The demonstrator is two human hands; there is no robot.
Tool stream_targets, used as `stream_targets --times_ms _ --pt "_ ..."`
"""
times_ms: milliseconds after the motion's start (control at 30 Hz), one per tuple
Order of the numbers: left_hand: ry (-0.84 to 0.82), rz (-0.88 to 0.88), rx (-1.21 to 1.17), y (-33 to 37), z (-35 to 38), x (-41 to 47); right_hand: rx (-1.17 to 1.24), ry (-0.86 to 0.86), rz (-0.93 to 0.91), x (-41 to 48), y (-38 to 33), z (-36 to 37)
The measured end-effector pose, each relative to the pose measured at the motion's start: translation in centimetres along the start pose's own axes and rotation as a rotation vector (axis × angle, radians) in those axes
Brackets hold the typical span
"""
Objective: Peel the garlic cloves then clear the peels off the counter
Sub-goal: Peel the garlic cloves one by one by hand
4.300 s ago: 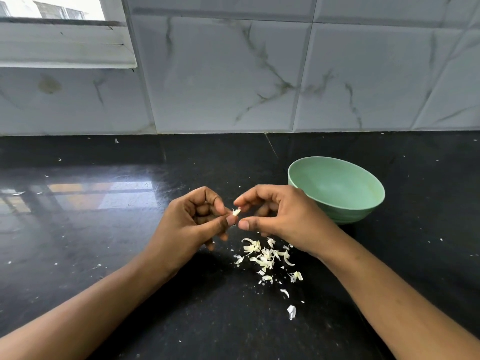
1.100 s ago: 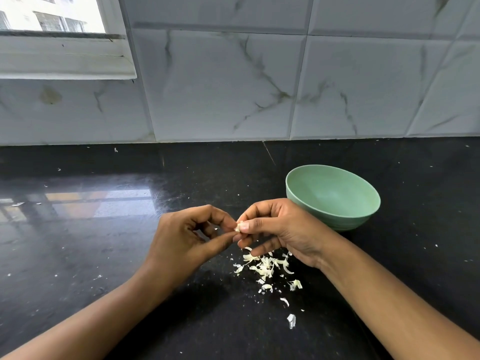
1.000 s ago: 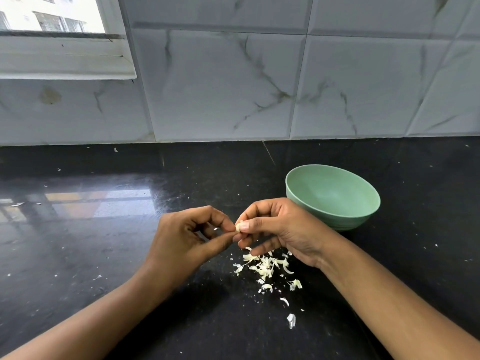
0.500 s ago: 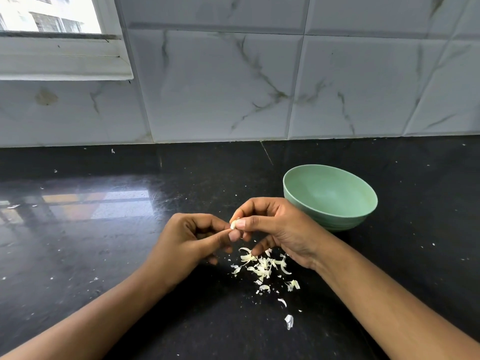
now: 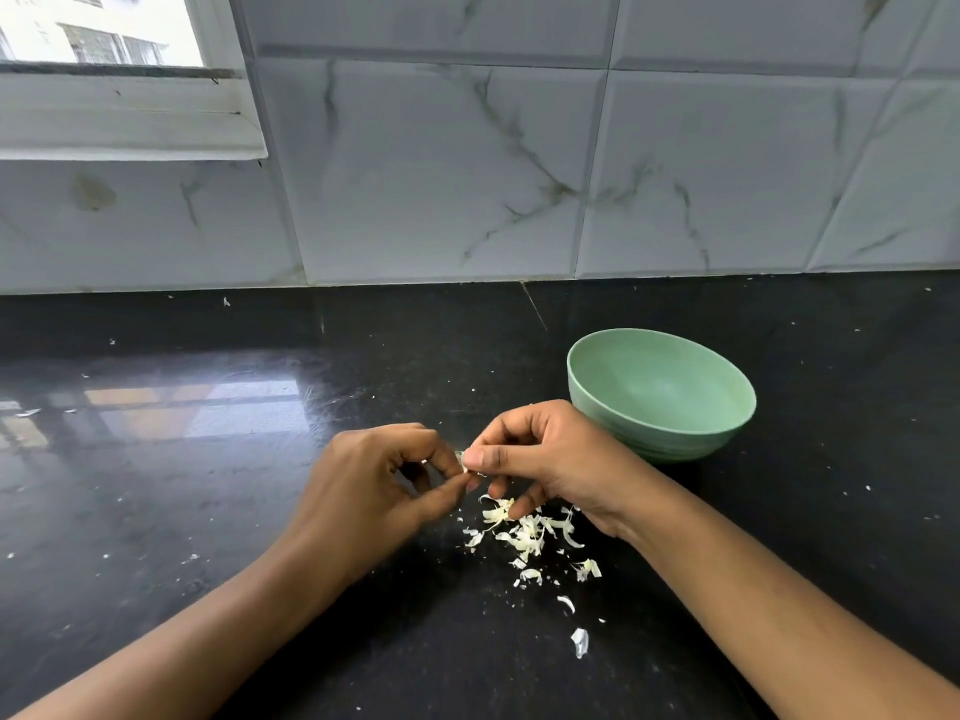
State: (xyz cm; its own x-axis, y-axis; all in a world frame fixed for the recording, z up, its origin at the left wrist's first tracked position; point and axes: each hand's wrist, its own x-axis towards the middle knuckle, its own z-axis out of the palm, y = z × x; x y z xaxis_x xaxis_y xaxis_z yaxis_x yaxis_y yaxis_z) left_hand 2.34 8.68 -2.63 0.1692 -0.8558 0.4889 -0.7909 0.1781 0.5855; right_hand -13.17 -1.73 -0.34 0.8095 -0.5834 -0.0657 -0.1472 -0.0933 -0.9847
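A small garlic clove (image 5: 461,461) is pinched by the curled fingers (image 5: 488,456) of the left hand (image 5: 363,491) and the right hand (image 5: 550,459), so its skin can be picked off. It is held just above the peels (image 5: 524,532), likely so new bits are dropped onto one heap on the black surface (image 5: 182,511). A green bowl (image 5: 654,439) is set near.

I've one view only, worn on the head. It looks forward and down across the black counter (image 5: 156,485) to the tiled wall (image 5: 441,174) along its far edge, from close above, wide enough to catch a window (image 5: 104,33) top left.
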Motion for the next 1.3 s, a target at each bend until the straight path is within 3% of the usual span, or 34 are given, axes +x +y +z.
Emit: stream_targets --times_ms 133,400,567,667,867,1067,1200,1300 --pt "-0.010 -0.033 0.052 0.0 0.0 -0.1 0.011 -0.005 -0.018 0.0 0.1 -0.1" --pt "-0.101 -0.333 -0.508 1.1 0.4 0.3 -0.001 0.039 -0.102 0.0 0.3 -0.2" --pt "-0.140 -0.407 -0.716 1.1 0.2 0.3 -0.321 0.081 -0.325 0.0 0.1 -0.2" --pt "-0.182 -0.402 -0.787 1.2 0.1 0.3 -0.378 0.046 -0.439 0.0 0.0 -0.2" --pt "-0.208 -0.391 -0.854 0.9 0.1 0.4 -0.487 0.029 -0.537 0.3 0.5 -0.1" --pt "-0.186 -0.352 -0.757 0.6 0.4 0.4 -0.639 0.107 -0.534 0.5 0.8 0.1" --pt "-0.162 -0.382 -0.734 0.5 0.4 0.5 -0.790 0.221 -0.480 0.4 0.6 -1.0" --pt "-0.171 -0.408 -0.717 0.6 0.5 0.6 -0.752 0.240 -0.406 0.0 0.1 -2.0"
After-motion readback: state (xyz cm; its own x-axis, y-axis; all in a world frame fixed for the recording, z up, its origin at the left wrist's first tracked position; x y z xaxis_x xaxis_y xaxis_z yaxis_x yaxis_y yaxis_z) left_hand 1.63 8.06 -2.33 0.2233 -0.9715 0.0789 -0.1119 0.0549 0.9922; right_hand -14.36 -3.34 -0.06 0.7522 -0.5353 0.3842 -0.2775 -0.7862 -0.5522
